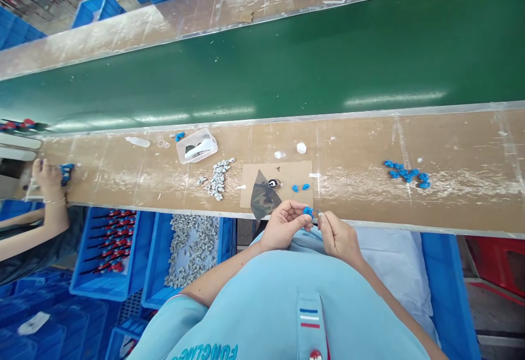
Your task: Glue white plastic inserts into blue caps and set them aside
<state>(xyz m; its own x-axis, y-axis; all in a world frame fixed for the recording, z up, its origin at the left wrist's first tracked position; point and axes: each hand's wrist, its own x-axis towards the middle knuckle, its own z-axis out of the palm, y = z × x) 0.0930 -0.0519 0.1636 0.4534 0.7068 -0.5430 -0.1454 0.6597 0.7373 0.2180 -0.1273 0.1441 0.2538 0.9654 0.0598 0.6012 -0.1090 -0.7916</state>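
Observation:
My left hand (pixel 285 224) holds a small blue piece (pixel 308 212) between thumb and fingers, above the table's near edge. Close on its right, my right hand (pixel 338 237) is closed in a pinch on a tiny pale item (pixel 320 213), too small to name. Beyond them, a cardboard sheet (pixel 295 169) bears a camouflage cloth (pixel 263 196), a small black-and-white round item (pixel 273 184) and two blue pieces (pixel 301 187). Grey pieces (pixel 219 178) lie in a pile left of the cardboard. More blue pieces (pixel 407 174) are scattered on the right.
A clear plastic box (pixel 197 145) stands behind the grey pile. A green belt (pixel 279 64) runs behind the worktable. Blue crates (pixel 148 259) stand below its near edge. At far left, another person's hand (pixel 48 179) is near blue pieces (pixel 66 173).

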